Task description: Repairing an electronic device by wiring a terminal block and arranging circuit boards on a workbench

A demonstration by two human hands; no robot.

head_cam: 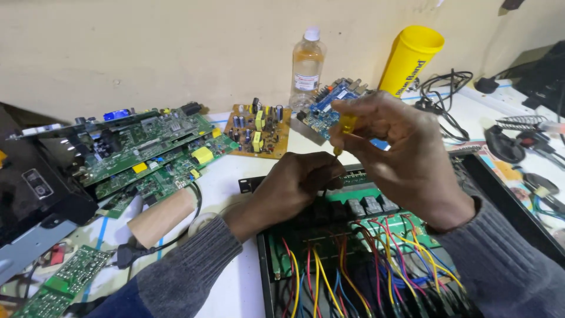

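Note:
An open black metal chassis (pixel 266 277) lies in front of me, holding a green circuit board (pixel 412 227) with grey relays and many red, yellow and blue wires (pixel 347 274). My right hand (pixel 400 153) grips a yellow-handled screwdriver (pixel 345 125), held upright with its tip pointing down at the board's far edge. My left hand (pixel 297 182) rests curled on the chassis's far left corner, its fingers around the screwdriver's lower shaft near the tip.
Green circuit boards (pixel 147 147) are stacked at left beside a black box (pixel 35 188). A brown board (pixel 259 131), a blue board (pixel 323 112), a clear bottle (pixel 307 65) and a yellow tumbler (pixel 409 59) stand near the wall. Black cables (pixel 447 94) and tools lie at right.

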